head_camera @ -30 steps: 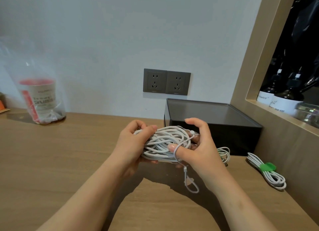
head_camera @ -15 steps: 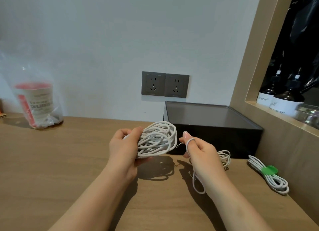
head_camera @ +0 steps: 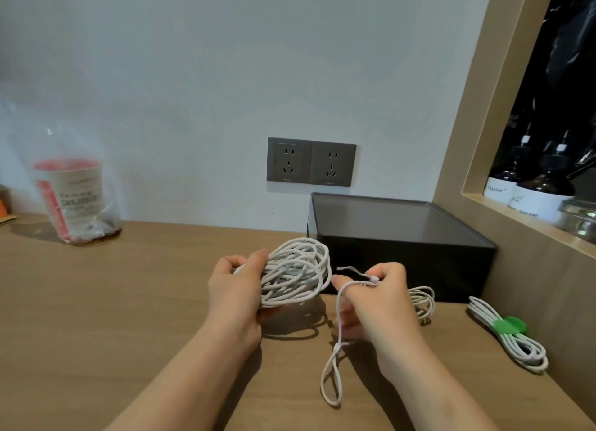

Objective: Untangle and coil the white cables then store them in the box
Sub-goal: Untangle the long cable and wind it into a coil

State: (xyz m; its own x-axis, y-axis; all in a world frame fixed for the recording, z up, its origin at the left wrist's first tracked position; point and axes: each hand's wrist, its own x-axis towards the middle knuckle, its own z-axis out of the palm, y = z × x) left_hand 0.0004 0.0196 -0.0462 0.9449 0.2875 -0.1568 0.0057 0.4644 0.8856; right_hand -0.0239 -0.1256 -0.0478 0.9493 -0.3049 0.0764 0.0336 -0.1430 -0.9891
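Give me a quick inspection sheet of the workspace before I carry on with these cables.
Surface: wooden table, no spills seen.
Job's things: tangled white bundle held above the table; black box at the wall behind it.
Clutter: bagged cup, far left.
Grippers: left hand grips the bundle; right hand pinches a loose strand.
Cables: the strand hangs down in a loop; small coil beside the box; tied coil with green tie, far right.
Surroundings: two wall sockets, both unused; bottles in the right-hand niche.
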